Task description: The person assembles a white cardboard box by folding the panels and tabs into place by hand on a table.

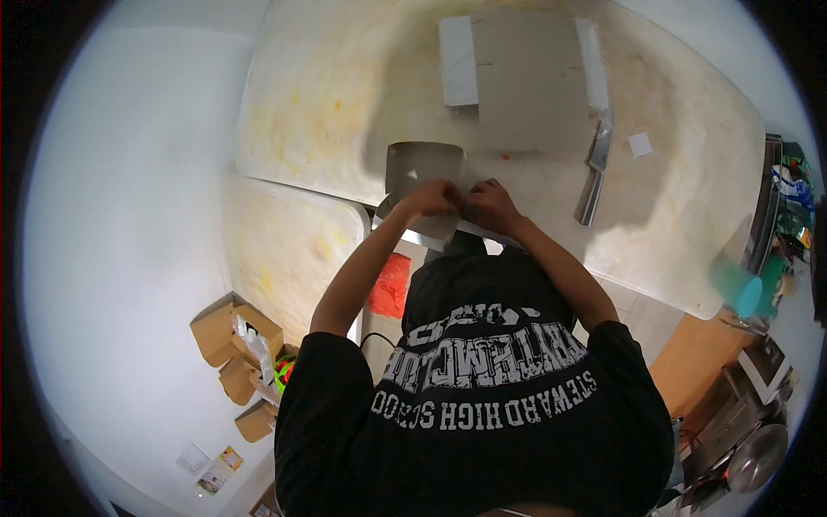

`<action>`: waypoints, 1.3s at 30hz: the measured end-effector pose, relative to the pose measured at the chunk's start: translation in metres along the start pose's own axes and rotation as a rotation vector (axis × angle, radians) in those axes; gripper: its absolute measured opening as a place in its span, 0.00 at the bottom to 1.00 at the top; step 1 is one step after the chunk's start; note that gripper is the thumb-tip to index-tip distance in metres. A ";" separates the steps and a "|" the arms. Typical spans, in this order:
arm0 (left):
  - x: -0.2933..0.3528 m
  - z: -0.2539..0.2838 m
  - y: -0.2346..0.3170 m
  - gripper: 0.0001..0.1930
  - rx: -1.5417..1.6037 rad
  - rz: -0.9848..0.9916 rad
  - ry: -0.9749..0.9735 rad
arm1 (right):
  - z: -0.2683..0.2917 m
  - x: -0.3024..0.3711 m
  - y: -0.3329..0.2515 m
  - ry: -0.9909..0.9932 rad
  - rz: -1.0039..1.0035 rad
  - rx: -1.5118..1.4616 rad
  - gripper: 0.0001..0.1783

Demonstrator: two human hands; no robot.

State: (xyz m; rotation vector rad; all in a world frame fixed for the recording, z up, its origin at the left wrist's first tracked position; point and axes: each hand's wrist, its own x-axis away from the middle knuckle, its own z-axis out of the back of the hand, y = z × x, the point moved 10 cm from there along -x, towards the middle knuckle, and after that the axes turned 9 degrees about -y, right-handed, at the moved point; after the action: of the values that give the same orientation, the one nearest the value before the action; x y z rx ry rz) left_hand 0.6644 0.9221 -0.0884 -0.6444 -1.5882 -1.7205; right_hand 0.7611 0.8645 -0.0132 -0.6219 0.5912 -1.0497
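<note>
My left hand (pixel 435 198) and my right hand (pixel 491 207) meet at the table's near edge, their fingers bent inward and almost touching. Between and under them is a small grey cardboard piece (pixel 425 161) with folded panels, partly standing up. The fingers of my left hand are closed at its right side. My right hand is also closed next to it, and its fingertips are partly hidden. Beyond them lies a larger flattened grey cardboard box (pixel 543 82) with white side flaps. A knife (pixel 593 181) with a metallic handle rests just right of it.
A small white paper square (pixel 640 144) lies on the stained pale table (pixel 310 112). A teal cup (pixel 745 295) stands at the right edge. At lower left are opened brown cartons (pixel 233 332); a red plastic bag (pixel 390 284) lies below the table. Pans (pixel 756 457) sit lower right.
</note>
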 end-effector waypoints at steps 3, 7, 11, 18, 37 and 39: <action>0.002 0.004 0.009 0.22 -0.039 -0.044 0.024 | -0.005 0.003 0.003 0.011 0.014 0.011 0.11; 0.015 0.004 0.022 0.21 -0.022 0.011 0.028 | 0.004 0.008 0.002 0.117 -0.033 -0.047 0.10; 0.023 0.008 0.026 0.19 0.116 -0.017 0.032 | 0.021 0.001 -0.014 -0.006 -0.032 -0.068 0.11; 0.051 0.004 0.037 0.16 0.162 -0.069 0.098 | 0.060 0.004 -0.038 0.094 -0.074 0.014 0.09; 0.169 0.075 0.195 0.11 -0.069 -0.644 0.579 | 0.189 -0.043 -0.120 0.289 -0.064 0.237 0.09; 0.183 0.090 0.211 0.11 -0.048 -0.674 0.621 | 0.206 -0.056 -0.128 0.318 -0.026 0.271 0.10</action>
State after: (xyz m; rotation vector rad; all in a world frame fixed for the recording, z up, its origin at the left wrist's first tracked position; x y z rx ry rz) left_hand 0.7023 0.9806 0.1963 0.4499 -1.3718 -2.1441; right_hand 0.8086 0.9067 0.2271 -0.2257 0.7020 -1.2393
